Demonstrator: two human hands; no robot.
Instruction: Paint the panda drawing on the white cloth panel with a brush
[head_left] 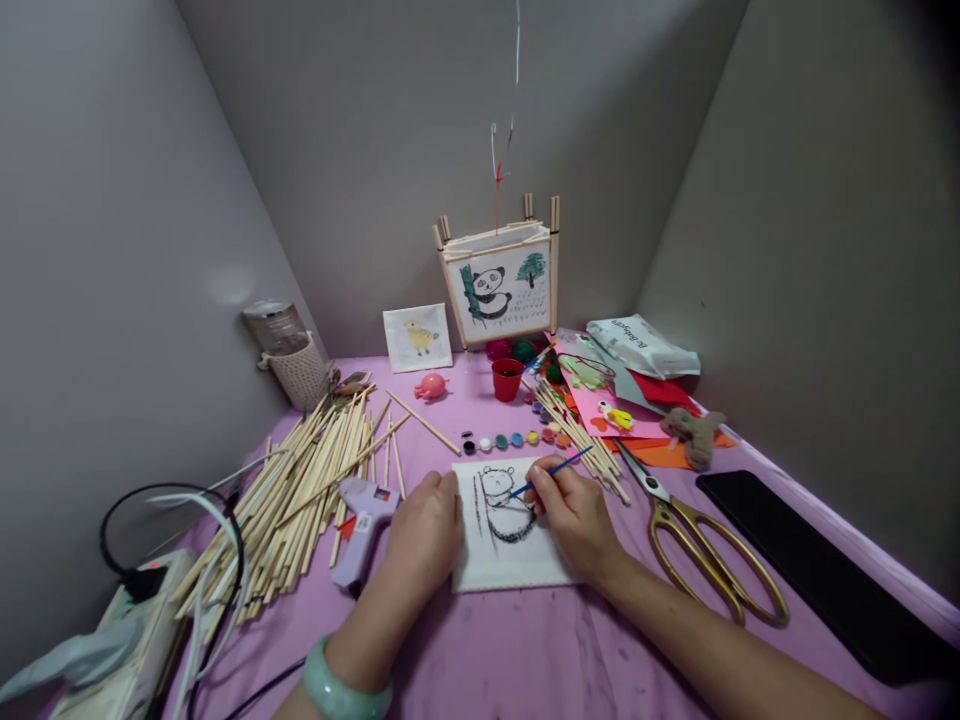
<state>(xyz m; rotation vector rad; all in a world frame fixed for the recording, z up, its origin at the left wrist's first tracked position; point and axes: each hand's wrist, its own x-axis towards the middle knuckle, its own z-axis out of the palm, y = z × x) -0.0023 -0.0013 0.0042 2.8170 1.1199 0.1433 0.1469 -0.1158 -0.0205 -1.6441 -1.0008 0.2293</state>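
A small white canvas (pixel 480 570) lies flat before me, bearing a black outline of a panda beside upright strokes. My right hand (pixel 574 515) grips a thin blue paintbrush (pixel 566 462), its tip over the panda's body. Curled at the canvas's left edge, my left hand (pixel 426 530) holds that edge; its fingertips are mostly hidden. Just beyond the canvas runs a row of small paint pots (pixel 502 441) in several colours. A red cup (pixel 508 380) with dark liquid stands farther back.
Left are wooden sticks (pixel 300 500), a lilac glue gun (pixel 365 530), a power strip (pixel 142 640) and cables. Gold-handled scissors (pixel 690 540) and a black slab (pixel 817 570) lie right. A panda lantern (pixel 501 290) hangs at the back beside a chick picture (pixel 417 338).
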